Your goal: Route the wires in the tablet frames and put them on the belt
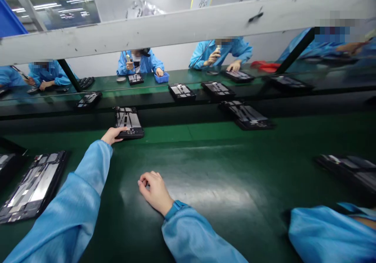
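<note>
Here, left hand [112, 135] pinches flat rectangular device [131, 121], seemingly metal-faced; right hand [156, 191] half-open, loosely curled, empty.

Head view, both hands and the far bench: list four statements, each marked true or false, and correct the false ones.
1. The left hand holds a flat black rectangular device with exposed silvery parts. True.
2. The right hand grips another device. False: no device shows in the right hand.
3. A co-worker's hand is at the small blue plastic box. True.
4. The person's fabric sleeves are red. False: the fabric sleeves are blue.
</note>
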`<state>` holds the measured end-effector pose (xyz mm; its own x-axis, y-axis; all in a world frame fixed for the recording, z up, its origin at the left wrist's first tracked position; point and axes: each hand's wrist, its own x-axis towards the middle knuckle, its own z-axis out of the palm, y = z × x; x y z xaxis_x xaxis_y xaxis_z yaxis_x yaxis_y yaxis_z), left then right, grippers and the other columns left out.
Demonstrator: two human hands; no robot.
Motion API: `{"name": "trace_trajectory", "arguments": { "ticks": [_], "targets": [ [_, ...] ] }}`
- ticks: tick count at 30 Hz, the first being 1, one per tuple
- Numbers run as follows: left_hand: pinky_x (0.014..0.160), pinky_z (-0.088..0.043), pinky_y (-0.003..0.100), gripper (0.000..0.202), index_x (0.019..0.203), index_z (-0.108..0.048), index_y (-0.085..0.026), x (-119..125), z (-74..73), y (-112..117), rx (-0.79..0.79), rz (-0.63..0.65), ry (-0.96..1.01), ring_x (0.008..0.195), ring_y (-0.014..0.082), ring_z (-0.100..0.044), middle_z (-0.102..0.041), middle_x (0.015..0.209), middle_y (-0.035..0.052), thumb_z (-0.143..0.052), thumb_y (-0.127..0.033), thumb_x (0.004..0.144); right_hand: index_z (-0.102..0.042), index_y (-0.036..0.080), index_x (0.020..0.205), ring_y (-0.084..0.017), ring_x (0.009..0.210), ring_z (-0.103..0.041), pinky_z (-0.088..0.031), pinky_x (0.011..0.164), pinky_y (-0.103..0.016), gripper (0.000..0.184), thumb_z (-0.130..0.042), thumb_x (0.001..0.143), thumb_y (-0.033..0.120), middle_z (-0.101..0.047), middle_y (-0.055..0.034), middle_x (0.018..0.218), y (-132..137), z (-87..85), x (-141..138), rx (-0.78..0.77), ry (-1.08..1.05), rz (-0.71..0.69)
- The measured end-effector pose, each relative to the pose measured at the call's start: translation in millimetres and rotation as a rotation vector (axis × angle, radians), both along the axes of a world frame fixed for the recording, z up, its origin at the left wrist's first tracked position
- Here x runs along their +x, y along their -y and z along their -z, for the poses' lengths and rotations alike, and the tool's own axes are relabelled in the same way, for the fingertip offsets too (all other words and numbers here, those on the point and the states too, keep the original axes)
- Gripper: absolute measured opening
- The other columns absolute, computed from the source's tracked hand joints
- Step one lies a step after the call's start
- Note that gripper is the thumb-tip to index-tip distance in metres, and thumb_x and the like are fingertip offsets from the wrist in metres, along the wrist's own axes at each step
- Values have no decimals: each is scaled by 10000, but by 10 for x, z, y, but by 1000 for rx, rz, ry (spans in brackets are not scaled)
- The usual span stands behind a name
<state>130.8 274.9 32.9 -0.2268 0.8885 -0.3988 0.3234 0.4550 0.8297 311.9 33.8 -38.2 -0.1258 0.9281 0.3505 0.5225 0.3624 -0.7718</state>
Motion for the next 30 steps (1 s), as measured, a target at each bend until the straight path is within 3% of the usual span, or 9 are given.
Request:
{"name": "trace_trajectory", "arguments": {
  "ticks": [3,5,10,13,16,20,22,27,30],
  "targets": [
    [571,-566,277,363,863,-651,-78,32,-112,293,55,32,156,711,186,-659,-694,792,110,-813,-330,658,-575,224,785,-182,697,-563,-429,697,-316,119,-525,893,232,-599,-11,712,-23,-22,69,102,-166,174],
    [496,-545,256,383,881,-664,-77,-34,-128,674,61,74,227,667,171,-649,-698,835,121,-810,-351,658,-582,218,813,-188,710,-560,-445,688,-318,144,-508,919,282,-595,-29,754,-58,-40,151,147,-251,308],
    [386,-471,256,507,1005,-655,-150,-401,188,2221,25,213,332,638,202,-656,-715,935,125,-799,-471,640,-600,195,898,-207,792,-579,-472,726,-331,210,-490,944,368,-618,-63,861,-185,5,354,118,-364,482],
    [651,-566,318,534,1061,-656,-218,-618,422,3105,-55,236,273,875,266,-694,-724,1035,105,-807,-476,618,-619,187,963,-215,852,-604,-483,779,-346,222,-508,941,378,-644,-78,933,-199,33,355,63,-367,433],
    [797,-525,321,446,1037,-666,-238,-782,452,3582,-82,406,74,936,267,-675,-727,992,79,-757,-493,683,-647,195,942,-214,879,-615,-477,813,-345,221,-505,953,364,-665,-72,944,-149,-17,249,20,-237,279],
    [627,-449,306,410,1112,-617,-232,-900,224,3562,-15,536,-358,701,233,-645,-673,746,33,-639,-496,798,-661,188,910,-227,921,-610,-462,851,-349,238,-501,954,358,-681,-78,957,-91,-143,32,-5,102,50],
    [646,-443,304,314,1101,-607,-224,-867,92,3396,96,593,-529,720,224,-644,-668,789,40,-564,-418,857,-674,178,965,-239,939,-600,-448,865,-354,262,-499,953,373,-688,-87,985,-93,-212,-79,-29,318,11],
    [681,-499,334,215,959,-626,-171,-529,-82,2972,242,761,-839,805,257,-669,-665,914,95,-443,-263,895,-722,182,820,-238,826,-613,-413,752,-341,465,-411,982,488,-692,-108,846,-159,-410,-359,-144,730,104],
    [657,-530,366,251,1020,-614,-111,-336,-83,2800,241,742,-968,799,288,-681,-656,931,141,-428,-219,889,-742,180,794,-251,823,-629,-387,715,-339,497,-438,958,538,-706,-122,841,-217,-479,-504,-194,795,172]
  ]
}}
